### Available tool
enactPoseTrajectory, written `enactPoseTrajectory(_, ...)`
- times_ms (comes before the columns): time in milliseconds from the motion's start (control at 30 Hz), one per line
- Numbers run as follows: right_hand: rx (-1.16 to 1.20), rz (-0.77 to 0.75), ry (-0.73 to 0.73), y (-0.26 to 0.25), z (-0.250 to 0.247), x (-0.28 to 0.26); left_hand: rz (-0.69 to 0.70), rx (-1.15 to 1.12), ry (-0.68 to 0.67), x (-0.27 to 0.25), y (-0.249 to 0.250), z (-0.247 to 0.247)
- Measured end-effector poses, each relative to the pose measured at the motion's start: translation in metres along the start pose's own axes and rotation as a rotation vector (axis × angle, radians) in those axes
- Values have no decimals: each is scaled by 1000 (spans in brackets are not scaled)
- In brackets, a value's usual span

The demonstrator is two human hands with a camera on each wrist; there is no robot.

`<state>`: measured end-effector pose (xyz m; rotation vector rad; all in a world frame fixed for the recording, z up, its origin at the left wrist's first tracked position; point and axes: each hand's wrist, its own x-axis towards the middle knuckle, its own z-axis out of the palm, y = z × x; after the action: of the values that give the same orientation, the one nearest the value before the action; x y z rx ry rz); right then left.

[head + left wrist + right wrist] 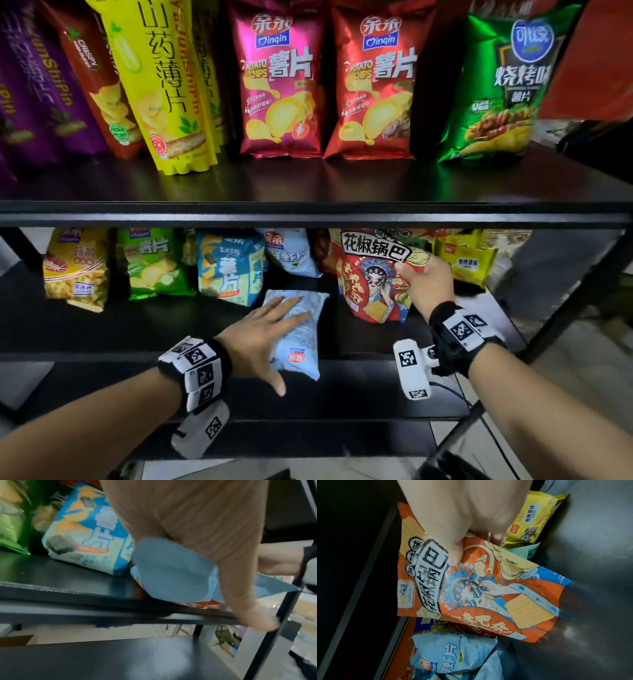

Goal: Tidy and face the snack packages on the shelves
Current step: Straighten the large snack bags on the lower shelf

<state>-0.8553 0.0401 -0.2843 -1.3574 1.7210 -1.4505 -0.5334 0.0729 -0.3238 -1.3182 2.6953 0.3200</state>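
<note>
A pale blue snack bag (303,342) lies flat, back side up, on the middle shelf (102,325), its lower end sticking out past the front edge. My left hand (270,329) rests on it with straight fingers and the thumb spread out below; the left wrist view shows this bag (171,572) under the palm. An orange-red bag with an opera figure (373,294) stands upright to the right. My right hand (424,284) grips its top right side; in the right wrist view the thumb (455,553) presses the front of the bag (488,595), fingers behind.
On the middle shelf stand a blue seaweed chips bag (229,267), a second pale blue bag (291,253), a green bag (154,263) and a yellow pack (466,260). The upper shelf's front rail (308,214) runs just above; pink (281,82), red (376,82) and green (496,85) bags stand there.
</note>
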Motion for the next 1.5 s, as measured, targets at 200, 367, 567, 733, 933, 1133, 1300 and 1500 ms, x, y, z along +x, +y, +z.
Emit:
enactPoseTrajectory(200, 52, -75, -51, -2, -14, -17, -186, -6, 201, 20, 0, 1)
enactPoseTrajectory(367, 93, -124, -81, -5, -26, -28, -298, -13, 270, 21, 6, -6)
enactPoseTrajectory(567, 146, -183, -301, -21, -36, -37, -200, -202, 361, -1, 15, -11)
enactPoseTrajectory(733, 216, -174, -435, -41, -10, -51, 12, -821, 441, -30, 46, -10)
enactPoseTrajectory(933, 290, -141, -490, -71, 37, -65, -203, -1368, 871, -42, 58, -8)
enactPoseTrajectory(1133, 421, -92, -610, -81, 57, -73, -278, -1257, 1044, -74, 44, -23)
enactPoseTrajectory(1300, 300, -52, -376, -59, 65, -31, -334, -1259, 1177, -92, 34, -34)
enactPoseTrajectory(1500, -106, 33, -319, -33, 76, 49, -400, -1226, 1253, -103, 21, -41)
